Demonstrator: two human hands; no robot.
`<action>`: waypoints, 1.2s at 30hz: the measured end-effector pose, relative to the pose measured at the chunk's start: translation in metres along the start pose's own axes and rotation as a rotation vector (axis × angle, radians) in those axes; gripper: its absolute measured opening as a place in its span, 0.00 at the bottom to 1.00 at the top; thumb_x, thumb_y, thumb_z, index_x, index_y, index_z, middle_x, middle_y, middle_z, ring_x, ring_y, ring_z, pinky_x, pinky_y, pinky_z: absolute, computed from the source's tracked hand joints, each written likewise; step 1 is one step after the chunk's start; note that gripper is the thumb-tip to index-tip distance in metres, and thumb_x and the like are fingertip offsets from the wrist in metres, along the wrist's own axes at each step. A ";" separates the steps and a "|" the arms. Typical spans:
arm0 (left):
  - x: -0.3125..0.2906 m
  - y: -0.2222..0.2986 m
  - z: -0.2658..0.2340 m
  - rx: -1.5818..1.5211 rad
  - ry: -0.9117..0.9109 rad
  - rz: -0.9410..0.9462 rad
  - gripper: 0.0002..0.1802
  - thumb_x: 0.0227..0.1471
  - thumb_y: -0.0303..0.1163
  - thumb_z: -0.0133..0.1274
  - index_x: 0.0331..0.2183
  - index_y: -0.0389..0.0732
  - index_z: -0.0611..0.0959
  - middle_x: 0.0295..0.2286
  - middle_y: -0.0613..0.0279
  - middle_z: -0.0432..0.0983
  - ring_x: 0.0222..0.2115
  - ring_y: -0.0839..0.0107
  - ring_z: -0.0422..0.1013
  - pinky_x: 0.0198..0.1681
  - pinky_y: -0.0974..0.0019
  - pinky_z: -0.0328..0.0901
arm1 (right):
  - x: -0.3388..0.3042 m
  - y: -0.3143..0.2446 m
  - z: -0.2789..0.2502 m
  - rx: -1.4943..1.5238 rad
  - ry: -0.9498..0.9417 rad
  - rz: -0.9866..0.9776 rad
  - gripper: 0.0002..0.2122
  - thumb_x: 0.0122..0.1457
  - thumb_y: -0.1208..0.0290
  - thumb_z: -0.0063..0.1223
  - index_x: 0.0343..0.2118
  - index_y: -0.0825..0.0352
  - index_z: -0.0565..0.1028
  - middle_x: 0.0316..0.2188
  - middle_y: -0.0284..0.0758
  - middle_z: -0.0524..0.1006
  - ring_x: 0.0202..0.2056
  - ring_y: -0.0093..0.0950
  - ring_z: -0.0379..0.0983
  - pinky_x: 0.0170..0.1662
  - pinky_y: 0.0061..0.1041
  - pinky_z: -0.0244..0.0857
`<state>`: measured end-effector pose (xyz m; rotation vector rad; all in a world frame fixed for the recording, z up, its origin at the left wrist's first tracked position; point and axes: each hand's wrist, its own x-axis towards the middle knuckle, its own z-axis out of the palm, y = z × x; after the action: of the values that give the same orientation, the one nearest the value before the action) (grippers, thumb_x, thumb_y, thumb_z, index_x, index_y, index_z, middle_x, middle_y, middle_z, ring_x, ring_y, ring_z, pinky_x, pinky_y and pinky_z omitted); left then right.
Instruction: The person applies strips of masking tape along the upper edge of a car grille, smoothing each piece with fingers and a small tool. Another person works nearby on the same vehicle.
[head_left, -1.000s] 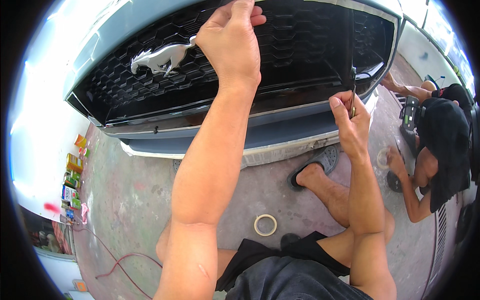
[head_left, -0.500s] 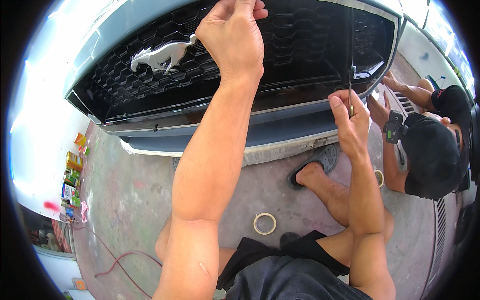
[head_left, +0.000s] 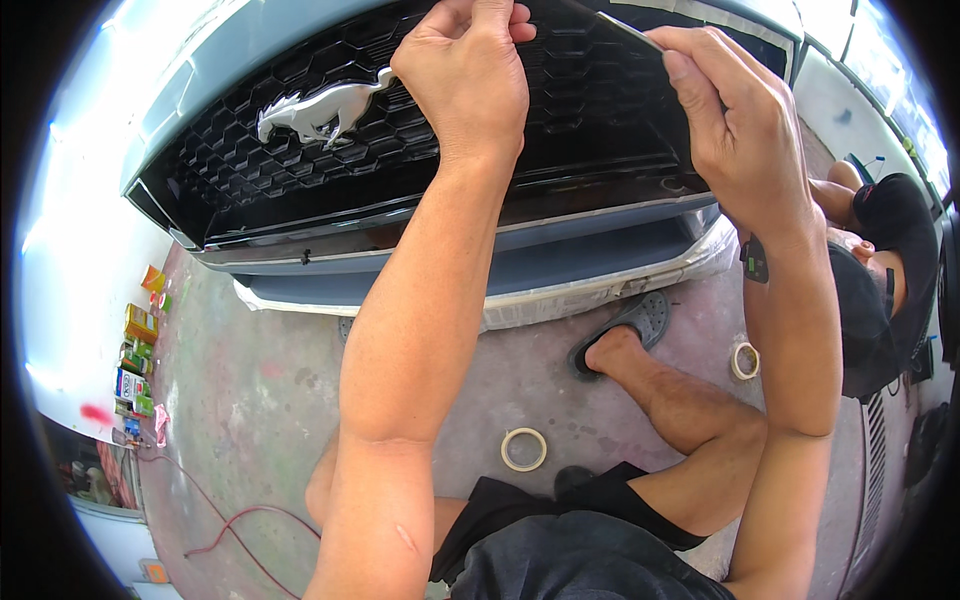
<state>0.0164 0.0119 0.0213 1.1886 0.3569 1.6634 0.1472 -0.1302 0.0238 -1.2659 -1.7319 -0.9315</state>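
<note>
A black honeycomb grille (head_left: pixel 590 110) with a silver horse emblem (head_left: pixel 325 112) fills the upper view, set in a grey car bumper. My left hand (head_left: pixel 468 75) is closed in a pinch in front of the grille; its fingertips are near the picture's top edge, and what they hold is not visible. My right hand (head_left: pixel 735 120) is raised at the grille's right side. Between its thumb and fingers it pinches a thin, narrow strip (head_left: pixel 628 29), pale along its edge, which slants up to the left. Pale masking covers the bumper's lower edge (head_left: pixel 600 300).
Rolls of masking tape (head_left: pixel 524 431) lie on the stained floor (head_left: pixel 250 400). A co-worker in a black cap (head_left: pixel 868 320) crouches at right, partly behind my right arm. Cans (head_left: pixel 140 322) line the left wall; a red hose (head_left: pixel 225 525) curves nearby. A floor drain (head_left: pixel 872 450) runs at right.
My right hand has risen from the grille's lower right edge to its upper right, and the strip has swung from upright to slanting. My left hand stays put. The co-worker's head has shifted slightly right.
</note>
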 end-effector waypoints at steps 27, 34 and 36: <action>-0.002 0.003 -0.005 -0.072 -0.074 -0.011 0.08 0.59 0.25 0.57 0.34 0.29 0.85 0.26 0.58 0.80 0.26 0.73 0.73 0.34 0.70 0.67 | 0.046 0.014 -0.003 -0.168 -0.110 -0.162 0.05 0.59 0.79 0.57 0.36 0.71 0.83 0.27 0.43 0.78 0.26 0.40 0.77 0.29 0.35 0.69; 0.006 -0.002 -0.008 -0.082 -0.061 -0.060 0.08 0.59 0.26 0.57 0.33 0.30 0.85 0.26 0.59 0.80 0.26 0.74 0.73 0.34 0.71 0.67 | 0.056 -0.003 -0.012 -0.263 -0.212 -0.138 0.05 0.58 0.80 0.57 0.35 0.70 0.82 0.26 0.43 0.77 0.26 0.40 0.76 0.29 0.35 0.68; 0.005 -0.003 -0.007 -0.088 -0.065 -0.056 0.08 0.59 0.25 0.57 0.34 0.29 0.85 0.26 0.59 0.81 0.26 0.74 0.73 0.34 0.71 0.68 | 0.057 -0.005 -0.016 -0.274 -0.229 -0.153 0.05 0.58 0.80 0.57 0.35 0.70 0.82 0.25 0.43 0.77 0.26 0.40 0.76 0.29 0.35 0.68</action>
<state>0.0124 0.0195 0.0191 1.1536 0.2713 1.5726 0.1333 -0.1233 0.0808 -1.4795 -1.9498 -1.1828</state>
